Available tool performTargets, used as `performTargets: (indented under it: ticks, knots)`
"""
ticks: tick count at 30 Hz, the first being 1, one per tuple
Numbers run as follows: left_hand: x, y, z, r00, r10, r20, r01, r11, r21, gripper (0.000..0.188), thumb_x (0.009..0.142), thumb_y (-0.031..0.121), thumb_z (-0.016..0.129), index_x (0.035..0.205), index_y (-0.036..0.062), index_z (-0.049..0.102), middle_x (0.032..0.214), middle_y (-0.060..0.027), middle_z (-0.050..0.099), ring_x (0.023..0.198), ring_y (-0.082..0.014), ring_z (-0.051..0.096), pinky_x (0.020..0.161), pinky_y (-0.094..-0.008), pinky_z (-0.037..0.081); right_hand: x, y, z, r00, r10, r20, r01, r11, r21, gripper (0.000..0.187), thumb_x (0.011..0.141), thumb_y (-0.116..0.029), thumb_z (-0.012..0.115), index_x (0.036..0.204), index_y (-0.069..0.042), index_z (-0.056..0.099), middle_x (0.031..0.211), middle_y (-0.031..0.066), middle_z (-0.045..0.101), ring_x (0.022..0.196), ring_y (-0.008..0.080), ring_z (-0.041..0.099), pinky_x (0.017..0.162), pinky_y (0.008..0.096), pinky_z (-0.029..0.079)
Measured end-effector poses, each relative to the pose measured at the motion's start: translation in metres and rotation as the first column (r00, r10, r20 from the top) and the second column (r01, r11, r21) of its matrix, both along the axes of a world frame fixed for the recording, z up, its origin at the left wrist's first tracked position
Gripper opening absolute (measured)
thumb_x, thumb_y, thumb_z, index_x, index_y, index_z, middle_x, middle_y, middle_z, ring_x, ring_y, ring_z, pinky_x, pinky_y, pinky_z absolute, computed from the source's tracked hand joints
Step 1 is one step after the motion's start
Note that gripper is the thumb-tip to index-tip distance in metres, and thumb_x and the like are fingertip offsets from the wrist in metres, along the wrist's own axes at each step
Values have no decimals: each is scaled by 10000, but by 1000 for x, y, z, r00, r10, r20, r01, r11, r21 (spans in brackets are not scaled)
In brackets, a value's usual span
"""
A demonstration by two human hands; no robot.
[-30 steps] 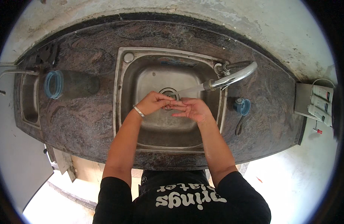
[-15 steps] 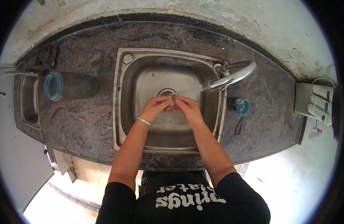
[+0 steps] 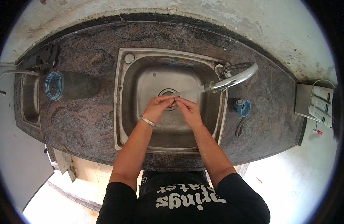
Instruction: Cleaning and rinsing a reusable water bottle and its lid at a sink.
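Two hands: your left hand (image 3: 156, 110) and your right hand (image 3: 190, 114) meet fingertip to fingertip above the sink (image 3: 117, 108), partly covering its drain (image 3: 167, 92).
Left fingers: drawn in, thumb near the index finger, tips touching those of your right hand.
Right fingers: likewise bunched to a point; you cannot tell here whether anything small is pinched between the two sets of tips.
Running water: the stream (image 3: 190, 91) slants from the faucet toward the drain, ending right by your fingertips; whether it wets them is too small to tell.
Faucet: chrome, curved, its base at the sink's far right corner, the spout (image 3: 231, 81) reaching inward over the right edge.
Bracelet: a pale metal band (image 3: 148, 121) circles your left wrist.
Blue lid: cup-shaped (image 3: 246, 108), on the counter (image 3: 86, 130) just beyond the sink's right edge, its dark strap (image 3: 240, 128) trailing toward the counter's near edge.
Bottle: dark, see-through body (image 3: 76, 86) with a blue mouth ring (image 3: 54, 86), between the sink's left edge and the counter's left end.
Small basin: metal (image 3: 30, 99), set into the counter's left end.
White cylinders: a row (image 3: 321, 100) beside the counter's right end.
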State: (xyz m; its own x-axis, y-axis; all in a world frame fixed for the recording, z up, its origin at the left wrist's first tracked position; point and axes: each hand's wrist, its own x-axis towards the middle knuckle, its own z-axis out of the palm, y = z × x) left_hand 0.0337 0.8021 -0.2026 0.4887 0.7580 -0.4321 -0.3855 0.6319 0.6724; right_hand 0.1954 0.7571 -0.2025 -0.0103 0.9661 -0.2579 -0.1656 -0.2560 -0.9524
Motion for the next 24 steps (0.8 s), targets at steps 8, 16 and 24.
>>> performTargets:
  ticks: [8, 16, 24]
  knots:
    - [13, -7, 1, 995, 94, -24, -95, 994, -51, 256, 853, 135, 649, 1076, 11, 653, 993, -52, 665, 894, -124, 595, 844, -262, 452, 1, -2, -3, 988, -33, 152, 7, 985, 171, 210, 897, -54, 573, 1086, 15, 632, 959, 49, 653, 881, 104, 578, 803, 224, 440]
    - [20, -10, 6, 987, 139, 76, -128, 982, -138, 261, 839, 155, 669, 1066, 26, 663, 986, -37, 666, 910, -113, 587, 843, -255, 438, -5, -5, 0, 987, -130, 99, 108, 974, 200, 173, 885, -18, 575, 1040, 26, 637, 948, 67, 644, 874, 117, 586, 783, 228, 457]
    - [25, -12, 7, 987, 151, 61, -140, 977, -160, 263, 847, 158, 640, 1071, 22, 660, 975, -29, 657, 889, -110, 558, 847, -266, 403, -5, -6, 2, 982, -145, 123, 117, 970, 214, 197, 883, -22, 571, 1064, 12, 640, 967, 64, 651, 886, 105, 580, 794, 227, 456]
